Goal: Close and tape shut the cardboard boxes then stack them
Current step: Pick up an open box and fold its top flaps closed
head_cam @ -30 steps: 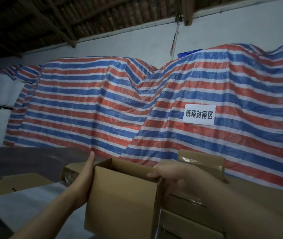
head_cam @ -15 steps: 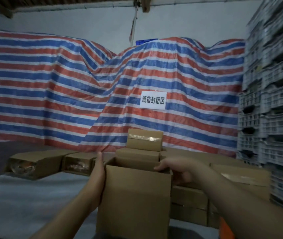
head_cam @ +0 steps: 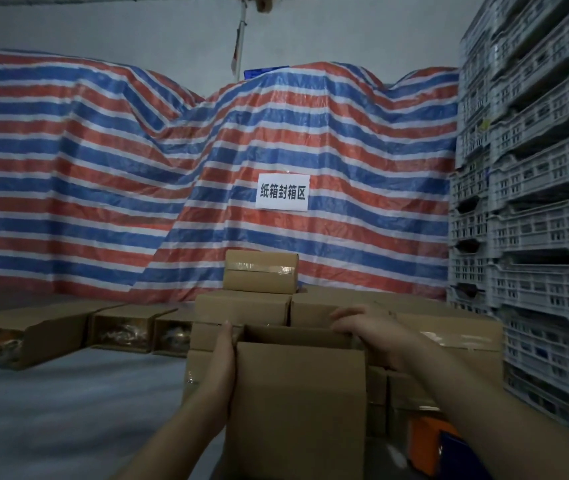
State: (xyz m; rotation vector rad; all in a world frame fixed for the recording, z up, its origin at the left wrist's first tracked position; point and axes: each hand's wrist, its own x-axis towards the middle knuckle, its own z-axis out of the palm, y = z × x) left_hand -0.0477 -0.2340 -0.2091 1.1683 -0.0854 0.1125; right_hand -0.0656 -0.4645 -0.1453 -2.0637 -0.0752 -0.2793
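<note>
Cardboard box (head_cam: 298, 403) held open-topped at 6 o'clock in front of us

Behind it, toward 12 o'clock, we see the striped tarp (head_cam: 103, 188), grey crates (head_cam: 532, 209) at 3 o'clock, then the taped boxes (head_cam: 260, 271); our left hand (head_cam: 222, 362) lies flat against the box's left wall, our right hand (head_cam: 369, 327) curls over its far right rim, gripping it

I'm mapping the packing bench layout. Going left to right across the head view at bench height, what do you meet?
Open boxes lying on their sides → left hand → held open box → right hand → orange object → grey plastic crates.
</note>
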